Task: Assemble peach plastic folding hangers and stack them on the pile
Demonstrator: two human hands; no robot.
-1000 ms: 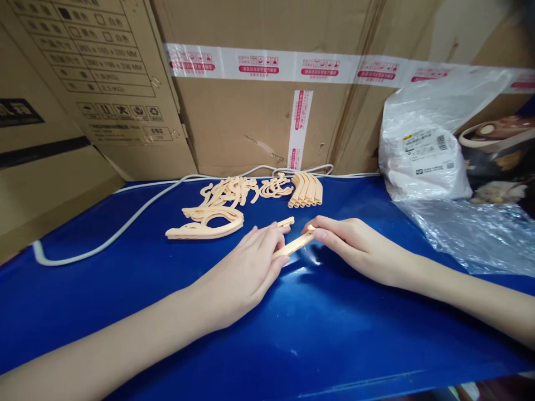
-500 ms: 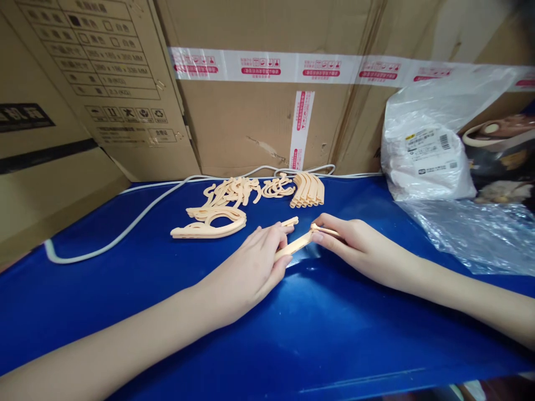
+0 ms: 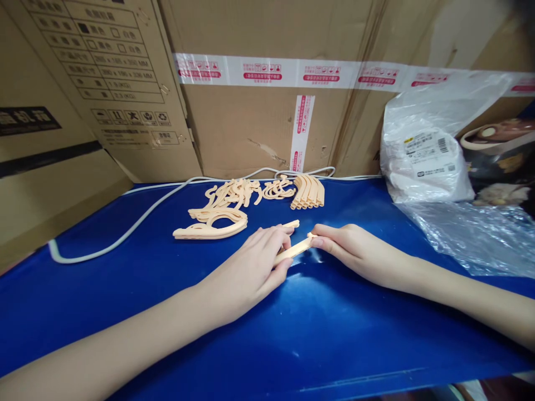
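My left hand (image 3: pixel 261 262) is closed around a beige plastic hanger piece (image 3: pixel 295 250). One straight end juts out to the right between thumb and fingers, while another beige end (image 3: pixel 292 224) shows beyond the knuckles. At the tip of the near end, my right hand (image 3: pixel 355 253) pinches with thumb and forefinger a small thin beige part that looks like a hanger hook, mostly hidden by the fingers. Behind my left hand lie folded hangers (image 3: pixel 209 231) in a stack. Loose hooks (image 3: pixel 278 190) and curved hanger arms (image 3: pixel 309 192) rest farther back on the blue table.
A heap of loose beige hanger parts (image 3: pixel 234 192) lies at the back, before a white cable (image 3: pixel 154 209). Cardboard boxes (image 3: pixel 251 128) wall off the rear and left. On the right are a white plastic bag (image 3: pixel 422 161) and clear plastic wrap (image 3: pixel 480 239) on the blue table (image 3: pixel 334 340).
My right hand has lowered slightly and pressed closer over the tip of the hanger piece, so the thin part in it shows less. My left hand keeps its grip.
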